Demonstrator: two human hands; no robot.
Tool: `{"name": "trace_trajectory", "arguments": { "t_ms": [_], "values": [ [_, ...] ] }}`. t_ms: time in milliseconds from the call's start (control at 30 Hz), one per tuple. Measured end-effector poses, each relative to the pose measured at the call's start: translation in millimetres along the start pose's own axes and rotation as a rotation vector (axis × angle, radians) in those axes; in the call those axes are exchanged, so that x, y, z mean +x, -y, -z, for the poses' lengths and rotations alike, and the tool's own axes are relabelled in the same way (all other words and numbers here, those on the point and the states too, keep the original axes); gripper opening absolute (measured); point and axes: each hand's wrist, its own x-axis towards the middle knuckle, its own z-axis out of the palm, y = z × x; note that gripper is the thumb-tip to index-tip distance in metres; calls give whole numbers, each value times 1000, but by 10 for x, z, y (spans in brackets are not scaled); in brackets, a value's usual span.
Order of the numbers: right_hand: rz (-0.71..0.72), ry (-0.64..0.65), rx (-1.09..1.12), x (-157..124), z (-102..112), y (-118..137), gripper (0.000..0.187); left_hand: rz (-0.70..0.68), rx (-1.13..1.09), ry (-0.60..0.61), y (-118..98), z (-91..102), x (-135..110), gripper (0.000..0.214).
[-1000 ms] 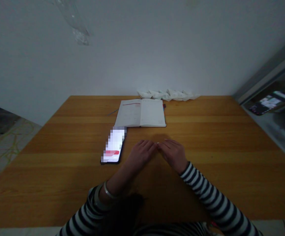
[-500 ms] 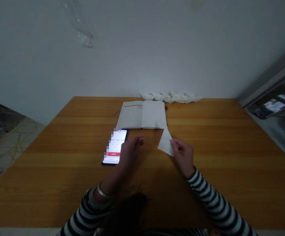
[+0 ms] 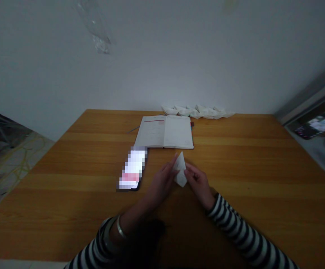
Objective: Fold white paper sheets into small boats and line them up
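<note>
A small piece of white paper [image 3: 180, 172], pointed at the top and bottom, is held between my two hands above the wooden table. My left hand [image 3: 163, 179] grips its left side, thumb in front and fingers partly behind it. On the right edge, my right hand [image 3: 199, 184] pinches the paper between thumb and fingertips. Just beyond the paper lies an open notebook [image 3: 178, 131] with pale pages. To the left of my left hand, a phone [image 3: 132, 168] with a lit screen rests on the table; its display is blurred out.
Along the wall at the table's back edge lies a row of crumpled or folded white paper [image 3: 197, 111]. The wooden table [image 3: 67, 168] spreads to both sides. A clear plastic piece [image 3: 100, 43] is on the wall. A shelf with a lit screen [image 3: 319, 123] stands at right.
My left hand has moved right and taken hold of the paper's left side. My right hand has shifted slightly left with the paper, which now appears narrower and turned.
</note>
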Motion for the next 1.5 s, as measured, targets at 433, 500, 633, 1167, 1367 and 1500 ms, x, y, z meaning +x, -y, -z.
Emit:
{"name": "trace_trajectory", "arguments": {
  "t_ms": [433, 500, 633, 1167, 1367, 1500],
  "values": [
    [-131, 124, 262, 74, 230, -2, 34, -143, -250, 218, 108, 178, 66, 64],
    [-122, 180, 284, 76, 245, 19, 38, -163, -328, 226, 105, 208, 74, 67],
    [-104, 280, 297, 99, 321, 50, 44, -127, -315, 254, 105, 241, 93, 81],
    [178, 168, -67, 109, 327, 46, 12, -48, -229, 15, 152, 210, 55, 20],
    [280, -14, -162, 34, 314, 15, 11, -44, -156, -101, 74, 134, -37, 23],
    [225, -64, -21, 15, 273, -16, 11, 14, -197, -156, 12, 144, -30, 14]
  ]
}}
